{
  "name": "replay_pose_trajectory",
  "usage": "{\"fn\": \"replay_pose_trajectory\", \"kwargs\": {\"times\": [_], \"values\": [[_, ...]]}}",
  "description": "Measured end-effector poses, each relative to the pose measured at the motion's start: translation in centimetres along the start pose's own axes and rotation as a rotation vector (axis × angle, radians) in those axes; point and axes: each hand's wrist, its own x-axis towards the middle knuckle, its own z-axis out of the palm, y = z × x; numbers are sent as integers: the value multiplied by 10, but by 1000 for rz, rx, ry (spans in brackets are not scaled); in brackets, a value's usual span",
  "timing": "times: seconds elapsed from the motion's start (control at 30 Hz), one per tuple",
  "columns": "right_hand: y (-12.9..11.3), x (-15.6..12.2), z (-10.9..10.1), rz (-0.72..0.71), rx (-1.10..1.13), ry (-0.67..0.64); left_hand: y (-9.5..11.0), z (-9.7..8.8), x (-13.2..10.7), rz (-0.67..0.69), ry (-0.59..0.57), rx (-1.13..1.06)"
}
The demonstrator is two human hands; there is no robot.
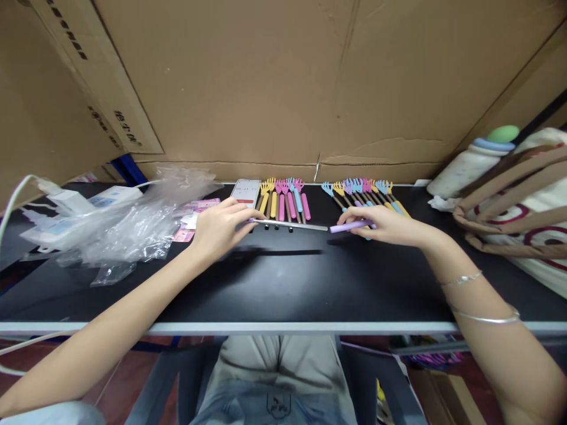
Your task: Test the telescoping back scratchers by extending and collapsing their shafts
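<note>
Pinched in my left hand (pixel 221 227) is a thin metal rod (pixel 295 225), probably a back scratcher's shaft, with a bit of purple at my fingertips; its other end is hidden by the hand. The rod points right, level above the desk. My right hand (pixel 383 225) grips a purple tube-like handle (pixel 349 226), whose near end is just short of the rod's tip, apart from it. Behind the rod lie several pink, yellow and blue back scratchers (pixel 282 203) in a row. A second group of back scratchers (pixel 354 192) lies behind my right hand, partly covered by it.
Clear plastic bags (pixel 133 230) and a white power strip (pixel 66 212) with cables are on the left. A phone (pixel 246 190) showing a timer is at the back. On the right stand a bottle (pixel 465 168) and a cloth bag (pixel 527 206). Cardboard (pixel 274 88) walls the black desk (pixel 283 289).
</note>
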Motion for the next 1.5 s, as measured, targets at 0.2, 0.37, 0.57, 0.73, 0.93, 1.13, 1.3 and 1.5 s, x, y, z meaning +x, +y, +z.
{"fn": "replay_pose_trajectory", "kwargs": {"times": [0.2,0.37,0.57,0.73,0.93,1.13,1.3,1.5], "values": [[-12,-2,-4,-47,102,34,-2,1,0,-75,-21,-37],[-9,-3,-3,-9,131,62,-2,1,0,-94,-32,-35],[-11,-1,2,4,158,81,-1,2,0,-83,-36,-37],[-15,0,2,-17,125,88,1,0,1,-72,-30,-39],[-16,1,3,-3,118,94,0,1,1,-79,-46,-45],[-11,2,6,18,178,80,-2,2,0,-84,-44,-45],[-7,3,10,15,210,63,-1,2,1,-81,-38,-67],[-6,5,11,-5,264,60,0,0,2,-126,-42,-113]]}}
